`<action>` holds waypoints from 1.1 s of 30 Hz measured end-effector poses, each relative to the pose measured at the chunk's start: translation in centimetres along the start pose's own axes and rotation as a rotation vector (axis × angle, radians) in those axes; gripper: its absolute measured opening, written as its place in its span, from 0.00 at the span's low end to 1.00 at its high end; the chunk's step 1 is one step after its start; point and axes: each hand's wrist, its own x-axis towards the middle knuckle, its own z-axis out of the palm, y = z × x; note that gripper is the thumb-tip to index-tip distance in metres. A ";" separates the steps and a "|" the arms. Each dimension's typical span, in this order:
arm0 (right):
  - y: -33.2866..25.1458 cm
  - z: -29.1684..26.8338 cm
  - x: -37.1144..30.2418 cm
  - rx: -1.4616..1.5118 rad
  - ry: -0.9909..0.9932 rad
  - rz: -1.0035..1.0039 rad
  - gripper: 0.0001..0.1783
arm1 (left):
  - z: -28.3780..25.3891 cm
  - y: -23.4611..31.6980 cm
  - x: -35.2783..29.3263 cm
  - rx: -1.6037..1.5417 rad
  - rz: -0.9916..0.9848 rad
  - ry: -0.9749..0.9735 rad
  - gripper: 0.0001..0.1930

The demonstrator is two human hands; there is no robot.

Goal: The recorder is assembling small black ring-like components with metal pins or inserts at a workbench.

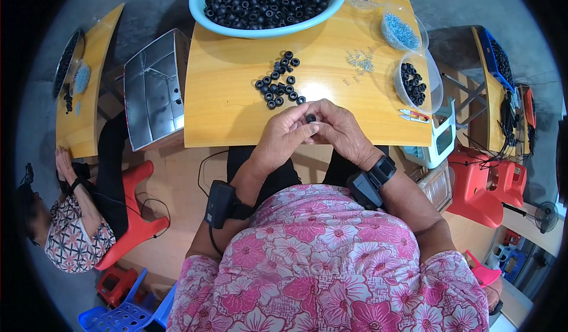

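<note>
Above the table's front edge, my left hand [281, 137] and my right hand [344, 132] meet, fingertips pinched together. Between them is a small black ring-shaped piece [310, 118], partly covered by fingers and thumbs. Just beyond my left fingers, a loose group of black rings [278, 87] lies scattered on the wooden table [225, 113]. Farther right is a small pile of clear, tiny pieces [361, 61]. Whether one of these is also in my fingers is too small to tell.
A light-blue basin [197, 13] heaped with black rings stands at the back. To the right are a tub of bluish clear pieces [401, 31], a tub of black rings [413, 84] and thread snips [414, 116]. An open carton [155, 89] adjoins the table's left. Another person [80, 231] sits far left.
</note>
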 end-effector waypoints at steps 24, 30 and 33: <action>1.0 0.7 0.0 -0.054 0.026 -0.078 0.10 | 0.4 0.5 -0.5 0.144 0.037 0.047 0.17; 1.2 0.6 0.0 0.013 0.068 -0.008 0.11 | 0.9 0.2 0.1 0.108 0.069 0.059 0.17; -0.2 0.2 -0.4 -0.146 0.111 -0.138 0.12 | 1.6 0.0 -0.1 0.070 0.115 0.130 0.20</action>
